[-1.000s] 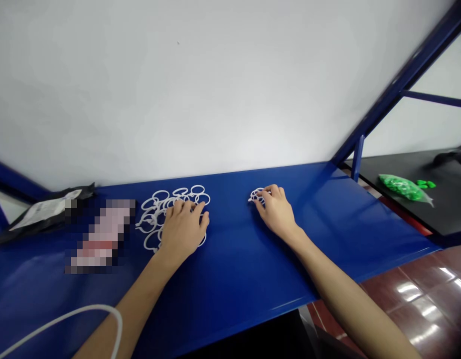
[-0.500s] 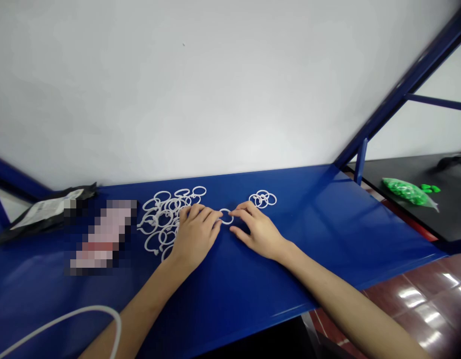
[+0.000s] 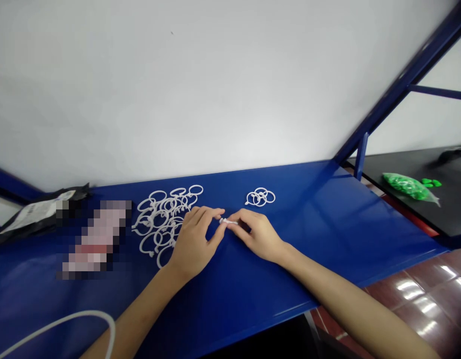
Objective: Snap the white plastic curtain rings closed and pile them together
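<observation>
Between both hands is a white plastic ring (image 3: 223, 220), seen nearly edge-on, with a small clasp at its left end. My right hand (image 3: 257, 233) pinches its right side between thumb and forefinger. At the clasp end, my left hand (image 3: 196, 238) has its thumb against the ring and its forefinger curved just above. To the left of that hand lies a loose heap of white rings (image 3: 165, 219), partly hidden behind the fingers. Beyond my right hand rests a small overlapping group of white rings (image 3: 260, 197).
The blue table (image 3: 308, 209) meets a white wall. At the left lie a black package with a label (image 3: 39, 212) and a blurred-out pinkish item (image 3: 97, 237). A white cable (image 3: 80, 314) curves in front. A bag of green pieces (image 3: 407, 186) sits on a black table at right.
The ring between my hands has turned from lying face-up to nearly edge-on, its clasp now showing. My left forefinger has lifted and straightened. The view has shifted slightly.
</observation>
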`<state>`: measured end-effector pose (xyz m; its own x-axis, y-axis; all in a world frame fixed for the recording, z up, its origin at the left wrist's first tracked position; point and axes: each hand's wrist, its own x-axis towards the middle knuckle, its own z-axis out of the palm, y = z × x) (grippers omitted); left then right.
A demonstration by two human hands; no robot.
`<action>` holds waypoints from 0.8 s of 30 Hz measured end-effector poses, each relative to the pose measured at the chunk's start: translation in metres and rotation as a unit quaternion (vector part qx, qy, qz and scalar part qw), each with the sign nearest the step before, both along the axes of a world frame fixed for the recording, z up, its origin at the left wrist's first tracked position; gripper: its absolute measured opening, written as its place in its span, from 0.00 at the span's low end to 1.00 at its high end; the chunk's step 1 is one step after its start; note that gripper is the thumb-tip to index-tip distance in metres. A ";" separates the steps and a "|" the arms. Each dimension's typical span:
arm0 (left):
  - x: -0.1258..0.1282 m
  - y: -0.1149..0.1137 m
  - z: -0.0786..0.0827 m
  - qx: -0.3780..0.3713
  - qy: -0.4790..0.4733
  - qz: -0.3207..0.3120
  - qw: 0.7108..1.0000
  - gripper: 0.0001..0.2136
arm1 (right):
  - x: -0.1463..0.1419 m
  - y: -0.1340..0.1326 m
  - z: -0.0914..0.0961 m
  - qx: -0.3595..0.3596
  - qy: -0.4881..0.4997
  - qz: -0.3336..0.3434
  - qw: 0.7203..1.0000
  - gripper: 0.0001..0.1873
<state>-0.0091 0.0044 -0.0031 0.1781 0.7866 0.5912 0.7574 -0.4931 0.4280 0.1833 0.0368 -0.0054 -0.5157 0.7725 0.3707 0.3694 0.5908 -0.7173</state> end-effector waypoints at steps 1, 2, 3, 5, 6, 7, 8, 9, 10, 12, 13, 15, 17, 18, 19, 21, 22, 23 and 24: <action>0.000 0.000 0.001 -0.007 -0.009 0.000 1.000 0.07 | 0.000 0.000 0.001 -0.009 0.010 -0.009 1.000 0.09; 0.000 0.000 0.002 -0.016 -0.017 -0.001 1.000 0.07 | 0.000 0.000 0.002 -0.016 0.019 -0.018 1.000 0.09; 0.000 0.000 0.004 -0.026 -0.024 -0.002 0.999 0.07 | 0.000 0.000 0.003 -0.020 0.027 -0.026 0.999 0.10; -0.001 0.000 0.005 -0.043 -0.038 -0.007 0.998 0.05 | 0.000 0.000 0.005 -0.024 0.038 -0.035 0.998 0.10; -0.001 0.000 0.006 -0.050 -0.045 -0.009 0.998 0.05 | 0.000 0.001 0.005 -0.024 0.040 -0.037 0.998 0.10; -0.001 0.000 0.007 -0.056 -0.051 -0.010 0.997 0.04 | 0.000 0.001 0.005 -0.023 0.042 -0.037 0.998 0.10; -0.001 0.000 0.007 -0.061 -0.055 -0.011 0.997 0.05 | 0.000 0.001 0.005 -0.022 0.043 -0.034 0.998 0.10; -0.001 0.000 0.007 -0.064 -0.057 -0.012 0.996 0.05 | 0.000 0.000 0.005 -0.020 0.045 -0.030 0.998 0.10; -0.001 0.000 0.007 -0.064 -0.059 -0.015 0.996 0.05 | 0.000 0.000 0.005 -0.017 0.047 -0.024 0.998 0.10; -0.001 0.000 0.006 -0.058 -0.057 -0.022 0.996 0.05 | 0.000 0.000 0.004 -0.014 0.051 -0.013 0.998 0.10; -0.001 0.000 0.005 -0.052 -0.055 -0.024 0.997 0.05 | 0.000 0.000 0.003 -0.015 0.052 -0.010 0.998 0.10; 0.000 0.000 0.003 -0.035 -0.052 -0.027 0.998 0.05 | 0.000 -0.001 0.002 -0.017 0.051 -0.007 0.998 0.10; 0.001 -0.001 0.000 -0.011 -0.050 -0.030 0.998 0.06 | 0.001 -0.002 0.001 -0.024 0.050 -0.005 0.998 0.10; 0.002 -0.001 -0.001 0.002 -0.049 -0.034 0.998 0.06 | 0.001 -0.003 0.001 -0.029 0.050 -0.003 0.998 0.11; 0.003 -0.002 -0.003 0.015 -0.046 -0.040 0.998 0.06 | 0.002 -0.004 0.001 -0.035 0.050 0.000 0.998 0.11; 0.004 -0.004 -0.005 0.035 -0.038 -0.049 0.997 0.06 | 0.003 -0.007 0.001 -0.045 0.050 0.006 0.998 0.12; 0.004 -0.005 -0.006 0.044 -0.033 -0.052 0.997 0.06 | 0.003 -0.008 0.001 -0.047 0.051 0.009 0.998 0.12; 0.005 -0.006 -0.007 0.051 -0.027 -0.054 0.997 0.06 | 0.004 -0.009 0.002 -0.048 0.051 0.012 0.997 0.12; 0.005 -0.006 -0.008 0.057 -0.022 -0.056 0.997 0.06 | 0.004 -0.010 0.002 -0.049 0.051 0.014 0.997 0.13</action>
<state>-0.0044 -0.0019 -0.0109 0.2339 0.6898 0.6852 0.6767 -0.6215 0.3947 0.1873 0.0267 -0.0033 -0.5017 0.7931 0.3454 0.2754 0.5249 -0.8054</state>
